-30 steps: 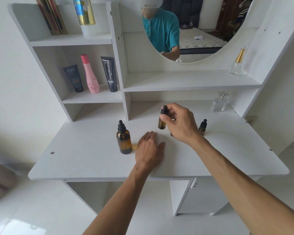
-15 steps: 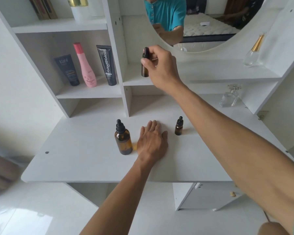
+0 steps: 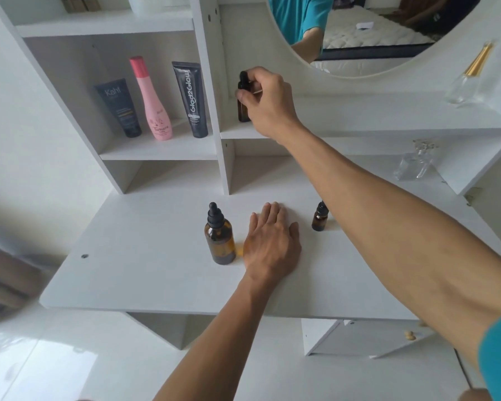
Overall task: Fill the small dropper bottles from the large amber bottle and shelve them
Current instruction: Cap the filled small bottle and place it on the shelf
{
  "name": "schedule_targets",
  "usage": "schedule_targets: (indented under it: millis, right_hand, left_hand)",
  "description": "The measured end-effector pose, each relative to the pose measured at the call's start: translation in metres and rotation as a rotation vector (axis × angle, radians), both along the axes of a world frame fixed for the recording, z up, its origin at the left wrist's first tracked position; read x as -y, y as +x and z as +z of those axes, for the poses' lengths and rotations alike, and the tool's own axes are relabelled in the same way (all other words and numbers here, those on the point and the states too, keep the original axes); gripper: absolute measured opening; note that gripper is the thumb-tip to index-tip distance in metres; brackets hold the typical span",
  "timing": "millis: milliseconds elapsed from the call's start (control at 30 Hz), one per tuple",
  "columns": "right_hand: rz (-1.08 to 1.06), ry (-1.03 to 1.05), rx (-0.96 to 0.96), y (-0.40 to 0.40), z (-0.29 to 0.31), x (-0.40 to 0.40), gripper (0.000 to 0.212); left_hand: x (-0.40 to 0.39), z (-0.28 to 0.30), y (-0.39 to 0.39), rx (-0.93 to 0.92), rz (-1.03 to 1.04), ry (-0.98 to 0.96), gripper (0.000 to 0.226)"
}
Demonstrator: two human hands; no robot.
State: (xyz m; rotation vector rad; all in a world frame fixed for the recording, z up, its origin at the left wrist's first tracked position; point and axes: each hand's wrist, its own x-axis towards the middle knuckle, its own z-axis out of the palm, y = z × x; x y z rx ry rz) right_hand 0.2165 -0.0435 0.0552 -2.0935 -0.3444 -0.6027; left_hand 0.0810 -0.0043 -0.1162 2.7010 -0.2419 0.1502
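head view: the right hand (image 3: 268, 104) reaches up to the shelf under the mirror (image 3: 373, 36), its thumb and fingertips pinched around the black dropper cap of a small amber dropper bottle (image 3: 242, 110). the bottle stands upright at the left end of that shelf (image 3: 388, 117), close beside the white vertical divider (image 3: 211, 91); whether its base already rests on the board cannot be told, as the hand hides part of it. the left hand (image 3: 268, 246) lies flat, palm down, fingers spread loosely on the desk top (image 3: 145, 256), holding nothing. just left of it, nearly touching, stands the large amber bottle (image 3: 219, 237) with its black dropper cap on. a second small dropper bottle (image 3: 319, 217) stands capped on the desk to the right of the left hand, partly behind the right forearm. in the left compartment stand a dark tube (image 3: 120, 108), a pink bottle (image 3: 152, 102) and a black tube (image 3: 193, 101).
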Motion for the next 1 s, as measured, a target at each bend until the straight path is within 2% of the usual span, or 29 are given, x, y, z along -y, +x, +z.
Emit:
schedule_targets:
  millis: [400,667,867,1000]
  right_hand:
    - [0.004,-0.012,-0.008,0.002,-0.004,-0.001,0.025]
    - [-0.030,0.018,-0.052,-0.012,-0.003,0.009,0.049]
    - [-0.097,0.058,0.008,-0.057,-0.004,0.046,0.037]
    - [-0.148,-0.010,0.013,-0.098,-0.018,0.079,0.025]
  left_hand:
    - [0.001,-0.002,0.000,0.014,0.003,-0.014,0.058]
    - [0.000,-0.001,-0.001,0.030,-0.010,-0.012,0.057]
    - [-0.001,-0.001,-0.001,0.036,-0.020,-0.011,0.055]
    - [-0.002,0.001,-0.005,0.034,-0.033,-0.031,0.051]
